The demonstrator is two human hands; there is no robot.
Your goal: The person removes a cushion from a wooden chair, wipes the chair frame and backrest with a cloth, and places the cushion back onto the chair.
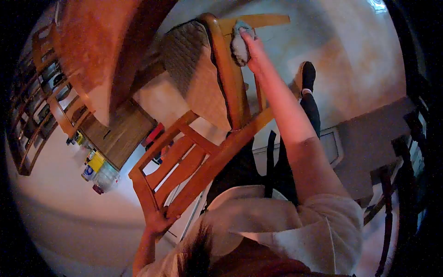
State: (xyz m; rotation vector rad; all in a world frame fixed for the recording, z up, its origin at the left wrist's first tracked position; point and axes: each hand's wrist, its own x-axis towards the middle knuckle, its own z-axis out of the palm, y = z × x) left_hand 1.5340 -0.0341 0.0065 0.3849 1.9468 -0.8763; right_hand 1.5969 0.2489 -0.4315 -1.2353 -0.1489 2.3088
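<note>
A wooden chair (184, 159) with a slatted back is tilted in front of me, its back toward me. It has a padded, quilted seat cushion (191, 64) and a smooth wooden seat edge (233, 87). My left hand (160, 222) grips the top end of the chair back, low in the view. Far forward, my right hand (251, 48) is closed around a crumpled greyish cloth (239, 46). This cloth lies against the seat edge, close to a chair leg (272, 20) that points to the right.
A large table (90, 46) with a reddish-brown top fills the upper left. Other wooden chairs (50, 99) stand at far left. Near a low wooden cabinet (122, 134) are a clear plastic bottle (106, 177) and other containers. My shoe (308, 76) is on the floor at right.
</note>
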